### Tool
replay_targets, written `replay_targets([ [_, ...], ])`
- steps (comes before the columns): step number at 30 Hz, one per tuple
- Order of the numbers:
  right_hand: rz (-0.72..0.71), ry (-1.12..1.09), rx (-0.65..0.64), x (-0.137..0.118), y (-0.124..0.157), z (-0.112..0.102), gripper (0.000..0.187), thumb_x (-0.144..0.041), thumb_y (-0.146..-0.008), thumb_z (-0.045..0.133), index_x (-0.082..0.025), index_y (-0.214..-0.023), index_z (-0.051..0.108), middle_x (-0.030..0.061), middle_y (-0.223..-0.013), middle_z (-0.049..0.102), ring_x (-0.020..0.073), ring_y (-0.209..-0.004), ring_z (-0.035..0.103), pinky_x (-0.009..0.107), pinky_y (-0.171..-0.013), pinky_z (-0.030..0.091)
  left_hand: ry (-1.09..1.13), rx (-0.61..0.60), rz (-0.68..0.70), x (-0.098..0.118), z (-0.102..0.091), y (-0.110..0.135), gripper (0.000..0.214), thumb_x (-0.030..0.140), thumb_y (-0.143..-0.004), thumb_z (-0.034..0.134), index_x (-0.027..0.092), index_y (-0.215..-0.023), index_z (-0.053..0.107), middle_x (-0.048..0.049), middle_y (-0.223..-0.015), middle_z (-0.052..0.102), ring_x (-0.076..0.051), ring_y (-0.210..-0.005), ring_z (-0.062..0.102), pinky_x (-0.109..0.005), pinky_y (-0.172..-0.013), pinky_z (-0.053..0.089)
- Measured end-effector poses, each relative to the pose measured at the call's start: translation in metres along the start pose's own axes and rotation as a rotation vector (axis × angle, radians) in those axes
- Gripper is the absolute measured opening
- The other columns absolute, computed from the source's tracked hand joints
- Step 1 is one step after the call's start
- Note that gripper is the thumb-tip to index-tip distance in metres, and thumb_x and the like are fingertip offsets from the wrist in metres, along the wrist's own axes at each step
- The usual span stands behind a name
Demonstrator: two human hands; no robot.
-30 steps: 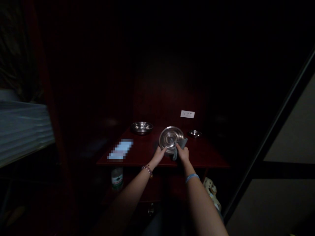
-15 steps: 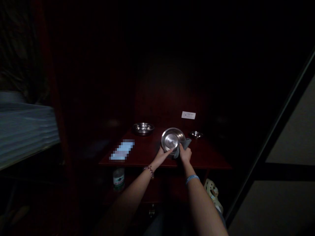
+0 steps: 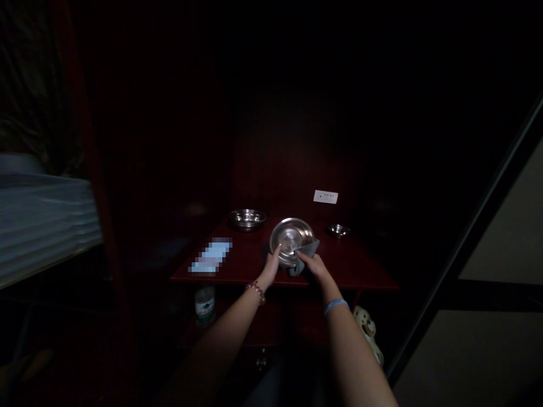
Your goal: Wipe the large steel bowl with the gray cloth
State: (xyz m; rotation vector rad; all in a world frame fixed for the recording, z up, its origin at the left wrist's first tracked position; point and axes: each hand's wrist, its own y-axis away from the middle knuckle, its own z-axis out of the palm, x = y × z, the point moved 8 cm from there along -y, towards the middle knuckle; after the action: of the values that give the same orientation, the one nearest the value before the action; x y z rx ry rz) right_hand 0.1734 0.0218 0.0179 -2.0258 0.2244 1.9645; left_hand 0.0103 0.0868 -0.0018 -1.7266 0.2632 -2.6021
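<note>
A round steel plate (image 3: 292,238) is tilted up towards me above the dark red table (image 3: 365,271). My left hand (image 3: 271,264) grips its lower left rim, thumb on the inner face. My right hand (image 3: 313,263) holds a grey cloth (image 3: 306,252) pressed against the plate's lower right part. A beaded bracelet is on my left wrist and a blue band on my right.
A second steel dish (image 3: 247,219) sits at the back left of the table, a small steel bowl (image 3: 338,230) at the back right. A blurred flat item (image 3: 211,256) lies at the left. A white wall socket (image 3: 325,196) is behind. A bottle (image 3: 204,305) stands below.
The plate has shifted slightly left and my left thumb has come onto its face. My right hand has slid the cloth lower along the plate's right side.
</note>
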Motion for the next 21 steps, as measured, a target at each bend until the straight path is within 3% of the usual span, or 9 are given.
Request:
replay_targets([
  [3, -0.050, 0.123, 0.059, -0.008, 0.001, -0.007, 0.039, -0.042, -0.074, 0.072, -0.009, -0.093, 0.074, 0.0125, -0.095, 0.076, 0.0253, -0.093, 0.071, 0.029, -0.080, 0.054, 0.007, 0.054, -0.023, -0.001, -0.006, 0.002, 0.055, 0.045, -0.087, 0.060, 0.010, -0.129, 0.055, -0.0166, -0.142, 0.053, -0.025, -0.133, 0.049, -0.036, -0.113, 0.034],
  [6, -0.085, 0.372, 0.223, -0.022, 0.007, -0.020, 0.042, -0.047, -0.081, 0.065, -0.011, -0.099, 0.074, 0.0146, -0.098, 0.075, 0.0262, -0.097, 0.070, 0.030, -0.082, 0.052, -0.006, 0.064, -0.060, 0.000, -0.005, 0.007, 0.061, 0.050, -0.085, 0.062, 0.011, -0.131, 0.053, -0.0163, -0.144, 0.051, -0.025, -0.134, 0.048, -0.037, -0.114, 0.033],
  [10, -0.074, 0.784, 0.417, -0.043, 0.025, -0.030, 0.051, -0.056, -0.089, 0.053, -0.014, -0.109, 0.071, 0.0180, -0.104, 0.072, 0.0289, -0.100, 0.068, 0.034, -0.086, 0.050, -0.011, 0.101, -0.079, 0.009, -0.004, 0.015, 0.056, 0.047, -0.084, 0.064, 0.013, -0.127, 0.057, -0.0152, -0.139, 0.056, -0.025, -0.133, 0.050, -0.036, -0.114, 0.035],
  [13, -0.087, 0.952, 0.450, -0.055, 0.035, -0.030, 0.052, -0.056, -0.093, 0.046, -0.014, -0.114, 0.069, 0.0187, -0.103, 0.072, 0.0286, -0.100, 0.068, 0.035, -0.087, 0.048, -0.003, 0.103, -0.061, 0.018, -0.001, 0.021, 0.048, 0.043, -0.084, 0.064, 0.013, -0.122, 0.062, -0.0142, -0.133, 0.062, -0.025, -0.129, 0.053, -0.034, -0.113, 0.037],
  [17, -0.127, 0.983, 0.443, -0.059, 0.038, -0.031, 0.053, -0.057, -0.094, 0.045, -0.014, -0.116, 0.068, 0.0184, -0.101, 0.072, 0.0293, -0.097, 0.069, 0.035, -0.086, 0.048, 0.003, 0.085, -0.052, 0.021, 0.002, 0.023, 0.046, 0.041, -0.085, 0.064, 0.012, -0.121, 0.063, -0.0140, -0.129, 0.064, -0.025, -0.128, 0.054, -0.035, -0.112, 0.038],
  [21, -0.188, 0.808, 0.351, -0.051, 0.032, -0.029, 0.050, -0.057, -0.090, 0.053, -0.016, -0.112, 0.070, 0.0158, -0.100, 0.073, 0.0281, -0.097, 0.069, 0.032, -0.084, 0.050, 0.028, 0.092, 0.002, 0.022, -0.001, 0.018, 0.043, 0.040, -0.090, 0.057, 0.012, -0.122, 0.063, -0.0132, -0.132, 0.063, -0.025, -0.131, 0.051, -0.036, -0.114, 0.035],
])
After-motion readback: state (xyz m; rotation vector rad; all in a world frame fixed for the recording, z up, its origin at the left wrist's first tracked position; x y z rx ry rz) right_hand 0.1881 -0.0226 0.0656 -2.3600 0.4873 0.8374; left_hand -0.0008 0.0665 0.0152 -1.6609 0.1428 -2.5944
